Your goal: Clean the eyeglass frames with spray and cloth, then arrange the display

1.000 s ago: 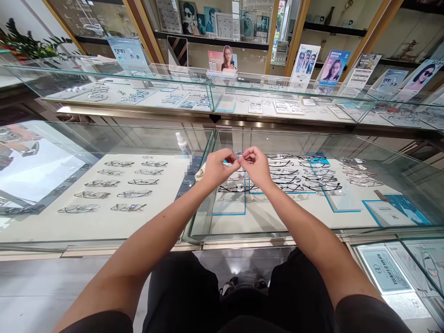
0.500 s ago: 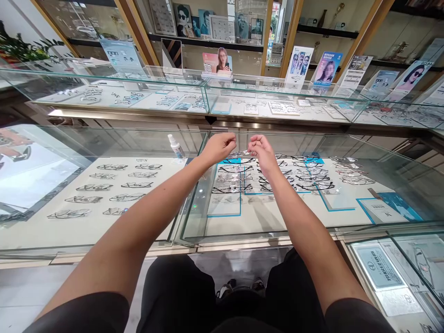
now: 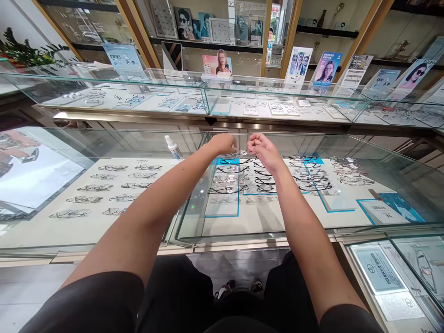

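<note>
My left hand (image 3: pixel 225 143) is bent down at the wrist over the back of the right glass display case (image 3: pixel 263 226). Its fingers are curled, slightly smeared and partly turned away from view. Close to its right, my right hand (image 3: pixel 262 147) has its fingers curled in towards the thumb. A small gap lies between the hands, and a pair of eyeglasses (image 3: pixel 242 153) shows just below it. Whether either hand grips it I cannot make out. Rows of dark-framed eyeglasses (image 3: pixel 227 189) lie beneath my hands on blue-edged trays (image 3: pixel 222 216).
A white spray bottle (image 3: pixel 173 147) stands in the left case beside rows of eyeglasses (image 3: pixel 95 188). Behind runs a second glass counter (image 3: pixel 215 83) with upright advert cards (image 3: pixel 298 69). A glass edge (image 3: pixel 243 238) crosses in front of me. Another glass-topped case (image 3: pixel 385 273) is at lower right.
My left hand has turned further down at the wrist, and its forearm has shifted right. My right hand has barely moved, its fingers still curled.
</note>
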A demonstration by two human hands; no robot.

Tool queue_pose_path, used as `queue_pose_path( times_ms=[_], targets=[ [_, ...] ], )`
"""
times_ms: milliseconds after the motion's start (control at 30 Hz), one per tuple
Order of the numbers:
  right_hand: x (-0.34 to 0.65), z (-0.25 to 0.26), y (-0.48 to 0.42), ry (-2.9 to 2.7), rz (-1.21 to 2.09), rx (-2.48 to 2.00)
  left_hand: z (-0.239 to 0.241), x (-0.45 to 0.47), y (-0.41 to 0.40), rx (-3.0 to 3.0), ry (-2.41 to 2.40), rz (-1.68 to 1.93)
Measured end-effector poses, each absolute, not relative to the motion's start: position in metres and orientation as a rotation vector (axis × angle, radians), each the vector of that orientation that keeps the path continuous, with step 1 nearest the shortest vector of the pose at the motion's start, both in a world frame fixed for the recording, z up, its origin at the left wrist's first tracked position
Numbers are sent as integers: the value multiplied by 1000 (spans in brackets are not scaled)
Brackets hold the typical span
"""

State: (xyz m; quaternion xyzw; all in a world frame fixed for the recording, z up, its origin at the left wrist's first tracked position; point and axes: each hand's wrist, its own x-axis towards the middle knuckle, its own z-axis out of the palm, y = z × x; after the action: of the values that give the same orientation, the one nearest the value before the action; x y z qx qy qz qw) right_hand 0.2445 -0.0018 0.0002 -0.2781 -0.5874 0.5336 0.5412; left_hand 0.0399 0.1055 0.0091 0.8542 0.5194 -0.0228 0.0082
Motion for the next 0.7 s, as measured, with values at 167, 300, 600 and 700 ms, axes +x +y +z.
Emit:
queue_pose_path(
  times_ms=[167, 300, 600, 700],
  targets=[
    [246, 4, -4, -1445, 1356, -647, 3, 45, 107, 2644, 1641, -115],
    [246, 7, -6, -1423, 1419, -651, 1, 47, 108, 2627, 1676, -100],
    [247, 8, -7, -1269, 1484, -669, 4, 46, 106, 2594, 1703, 4],
    [247, 1, -2, -1282, 1468, -699, 12, 36, 104, 2562, 1751, 104]
  ],
)
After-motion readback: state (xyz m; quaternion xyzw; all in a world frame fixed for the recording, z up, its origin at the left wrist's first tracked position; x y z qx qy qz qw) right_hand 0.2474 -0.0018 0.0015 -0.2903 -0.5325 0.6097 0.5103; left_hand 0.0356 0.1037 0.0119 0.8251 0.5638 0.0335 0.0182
